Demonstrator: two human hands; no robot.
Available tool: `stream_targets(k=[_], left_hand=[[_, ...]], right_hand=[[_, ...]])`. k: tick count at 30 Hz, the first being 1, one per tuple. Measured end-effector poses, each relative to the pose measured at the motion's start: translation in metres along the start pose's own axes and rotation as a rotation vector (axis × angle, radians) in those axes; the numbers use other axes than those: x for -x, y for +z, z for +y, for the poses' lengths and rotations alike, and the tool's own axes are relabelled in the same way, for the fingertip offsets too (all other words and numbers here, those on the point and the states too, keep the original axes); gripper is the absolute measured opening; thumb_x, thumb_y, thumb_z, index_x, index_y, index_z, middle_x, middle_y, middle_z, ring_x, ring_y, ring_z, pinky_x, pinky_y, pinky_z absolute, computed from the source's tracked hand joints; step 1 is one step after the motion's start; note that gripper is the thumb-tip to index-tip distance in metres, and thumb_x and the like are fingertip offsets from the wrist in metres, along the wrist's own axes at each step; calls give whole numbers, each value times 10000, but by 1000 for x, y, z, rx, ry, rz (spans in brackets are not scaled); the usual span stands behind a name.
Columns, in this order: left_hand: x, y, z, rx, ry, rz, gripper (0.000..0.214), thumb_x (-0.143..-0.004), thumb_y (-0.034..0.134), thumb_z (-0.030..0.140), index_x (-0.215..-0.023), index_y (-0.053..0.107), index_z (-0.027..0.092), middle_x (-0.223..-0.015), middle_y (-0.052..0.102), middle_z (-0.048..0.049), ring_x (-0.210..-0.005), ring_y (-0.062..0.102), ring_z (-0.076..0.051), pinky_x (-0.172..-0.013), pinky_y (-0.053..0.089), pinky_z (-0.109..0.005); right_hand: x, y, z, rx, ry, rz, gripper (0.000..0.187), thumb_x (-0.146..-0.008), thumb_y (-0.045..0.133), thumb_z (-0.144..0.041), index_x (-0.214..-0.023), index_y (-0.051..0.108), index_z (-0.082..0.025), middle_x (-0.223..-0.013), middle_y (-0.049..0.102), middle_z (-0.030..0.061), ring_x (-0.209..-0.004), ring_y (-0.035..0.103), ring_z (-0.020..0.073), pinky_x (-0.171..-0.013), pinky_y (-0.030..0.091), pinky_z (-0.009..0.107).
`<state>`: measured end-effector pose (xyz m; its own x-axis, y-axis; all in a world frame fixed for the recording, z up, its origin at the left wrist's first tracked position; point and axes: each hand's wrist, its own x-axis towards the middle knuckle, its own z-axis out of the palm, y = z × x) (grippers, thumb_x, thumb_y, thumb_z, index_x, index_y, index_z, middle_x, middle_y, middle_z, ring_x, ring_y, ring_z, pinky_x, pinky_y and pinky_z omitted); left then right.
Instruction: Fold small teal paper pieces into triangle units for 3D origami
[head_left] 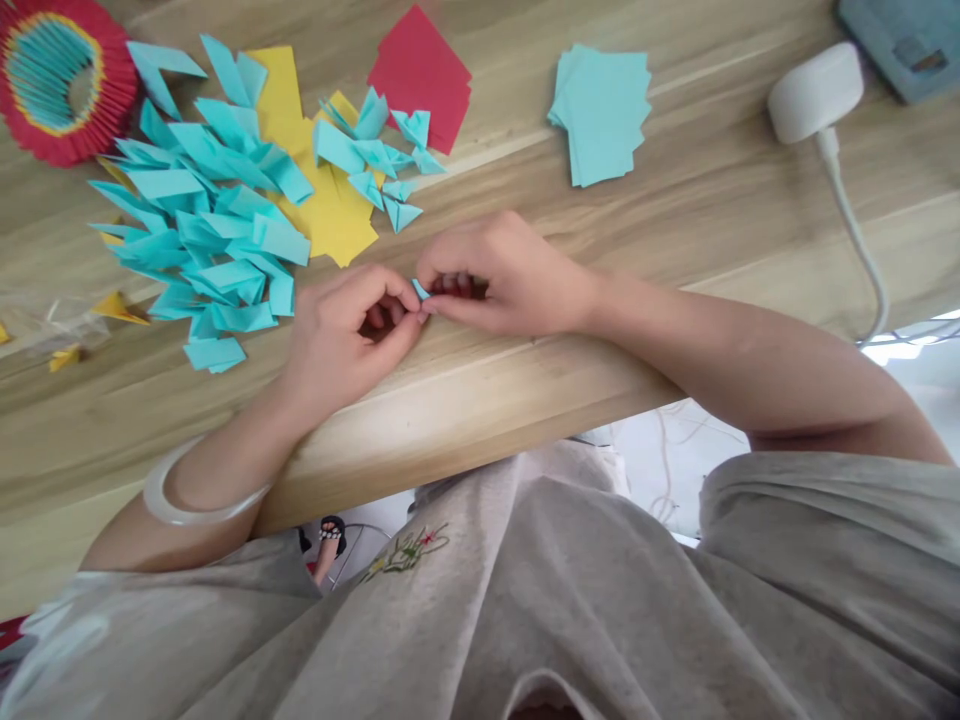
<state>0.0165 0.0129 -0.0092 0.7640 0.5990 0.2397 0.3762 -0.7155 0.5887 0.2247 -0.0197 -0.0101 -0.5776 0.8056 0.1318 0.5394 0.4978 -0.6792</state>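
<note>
Both hands meet near the front edge of the wooden table [525, 380]. My left hand [345, 335] and my right hand [502, 275] are closed in a pinch on one small folded turquoise paper piece [420, 291], of which only a tip shows between the fingertips. A white bangle [180, 500] sits on my left wrist. A heap of folded turquoise paper pieces [210, 230] lies just left of my left hand.
Yellow sheets [330, 210] and red sheets [420, 75] lie behind the hands, with a smaller cluster of folded turquoise pieces [375, 150]. A stack of flat turquoise sheets [604, 110] is at the back right. A red-and-turquoise paper ring [56, 75] is at the far left, a white charger with cable [814, 90] at the right.
</note>
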Motion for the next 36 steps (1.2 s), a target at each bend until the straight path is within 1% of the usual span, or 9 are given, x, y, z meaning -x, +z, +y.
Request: stream_targets(k=[4,9,12,16,21,25,28,33,36], left_hand=[[-1,1,-1,-13,-1,8,110,-825,666,147,-823,587,224,-653,575,76,-545,498,-41,-471,382,-219],[-1,2,-1,-18,7,17,94,-822,672,158,-816,593,208,-650,576,83,-537,502,-24,-472,382,-184],[-1,2,1,-38,-14,30,67,-833,656,214,-810,592,217,-639,570,83,-523,501,-42,-468,401,-192],[0,1,4,-74,-77,-23,73,-888,574,275,-834,582,323,-668,583,74,-551,530,-97,-490,466,-268],[0,2,2,-68,-37,7,51,-870,597,276,-825,587,296,-651,581,77,-530,521,-92,-477,452,-260],[0,2,-1,-65,-14,27,40,-855,611,255,-824,592,272,-642,578,76,-517,517,-84,-468,452,-246],[0,3,-2,-52,-13,25,63,-850,612,236,-831,596,294,-644,584,72,-518,520,-94,-460,448,-250],[0,3,0,-42,9,43,45,-826,646,208,-814,604,215,-633,575,79,-514,501,-52,-475,411,-199],[0,2,2,-42,-48,-11,52,-873,590,236,-845,600,279,-673,591,62,-543,519,-89,-483,453,-256]], right_hand=[[1,3,4,-20,-30,66,192,-931,487,-247,-899,620,-112,-807,614,-9,-711,460,27,-675,371,189],[2,5,7,0,-81,136,389,-952,379,-369,-882,645,-94,-778,614,-27,-686,461,-4,-653,362,146],[2,2,4,9,-36,73,355,-944,394,-339,-917,646,-91,-810,617,-27,-709,456,3,-673,362,143],[0,-3,-2,2,44,-9,256,-930,461,-264,-948,643,-86,-831,604,-17,-729,456,23,-701,365,172],[-1,-5,-6,-10,95,-63,202,-931,498,-220,-973,640,-83,-851,597,-5,-744,449,38,-711,354,203],[-1,-4,-5,-12,87,-60,187,-928,505,-209,-962,634,-77,-848,591,-10,-735,432,33,-708,345,197],[-1,-3,-4,-14,59,-36,182,-930,500,-207,-950,629,-79,-849,593,-8,-734,430,36,-703,342,198],[0,-2,-2,36,34,-45,237,-970,450,-261,-959,601,-79,-862,591,2,-746,435,41,-719,353,207],[1,0,0,88,-20,-38,297,-1009,360,-309,-969,560,-94,-910,588,14,-811,472,56,-758,381,211]])
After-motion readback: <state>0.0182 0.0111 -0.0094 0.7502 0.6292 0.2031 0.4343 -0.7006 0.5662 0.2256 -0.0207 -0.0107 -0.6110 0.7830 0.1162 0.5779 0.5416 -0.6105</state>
